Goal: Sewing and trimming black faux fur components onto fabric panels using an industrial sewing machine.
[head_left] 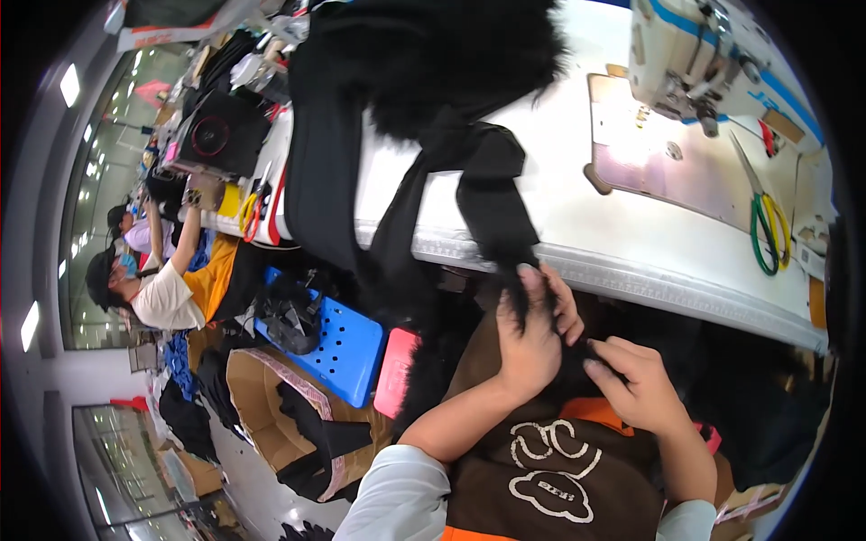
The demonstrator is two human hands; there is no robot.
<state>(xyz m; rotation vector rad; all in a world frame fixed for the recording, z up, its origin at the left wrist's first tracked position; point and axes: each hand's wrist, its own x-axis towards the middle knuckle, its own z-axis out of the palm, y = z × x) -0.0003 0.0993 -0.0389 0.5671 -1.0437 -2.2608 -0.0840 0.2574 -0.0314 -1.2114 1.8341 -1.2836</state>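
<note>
Black fabric with a fluffy, fur-like edge [505,54] lies heaped on the white sewing table, and long black strips hang from it over the front edge. My left hand [530,338], at that edge, is closed on the end of one wide black strip [494,203]. Lower and to the right, my right hand [636,383] is closed, thumb and fingers pinching dark material in front of my brown apron [559,469]. What exactly lies between those fingertips is hard to make out, black against black.
A sewing machine [686,54] stands at the far right, with green-and-yellow-handled scissors [767,230] beside it. Left of me are a blue plastic stool [338,347], a pink-red pad [394,371] and an open cardboard box [257,388]. Another person [171,298] works at the left.
</note>
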